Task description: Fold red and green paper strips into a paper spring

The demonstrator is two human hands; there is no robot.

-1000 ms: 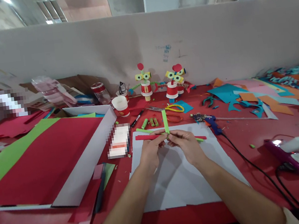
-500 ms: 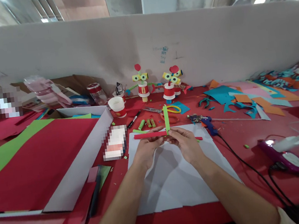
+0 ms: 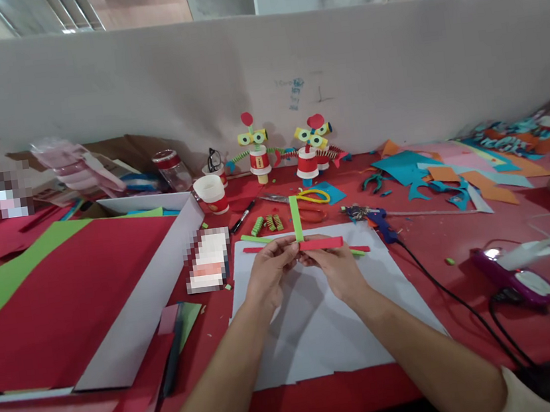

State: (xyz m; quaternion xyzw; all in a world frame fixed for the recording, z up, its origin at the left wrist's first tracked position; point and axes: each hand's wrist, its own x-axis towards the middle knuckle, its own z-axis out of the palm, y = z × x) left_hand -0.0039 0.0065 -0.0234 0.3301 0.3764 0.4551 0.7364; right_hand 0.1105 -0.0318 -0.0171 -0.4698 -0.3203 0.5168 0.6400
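Observation:
Above a white sheet (image 3: 321,334), both hands meet at crossed paper strips. My left hand (image 3: 269,270) pinches the corner where a red strip (image 3: 327,243) and an upright green strip (image 3: 296,218) join. My right hand (image 3: 335,267) is closed around the same joint from the right, its fingertips partly hidden behind the red strip. The red strip points right, over my right fingers. Further red and green strips lie on the sheet behind the hands. Several folded green paper springs (image 3: 270,224) rest just beyond.
Left are a box (image 3: 179,244) with red and green sheets, a phone and a cutter (image 3: 175,352). Cup figures (image 3: 259,160), scissors (image 3: 316,195) and a white cup (image 3: 211,194) stand or lie behind. Right: glue gun (image 3: 382,225), cable, purple power strip (image 3: 519,276), a person's arm.
The red strip pointed left and now points right across my right fingers. The green strip still stands upright, slightly further left. The view has shifted a little.

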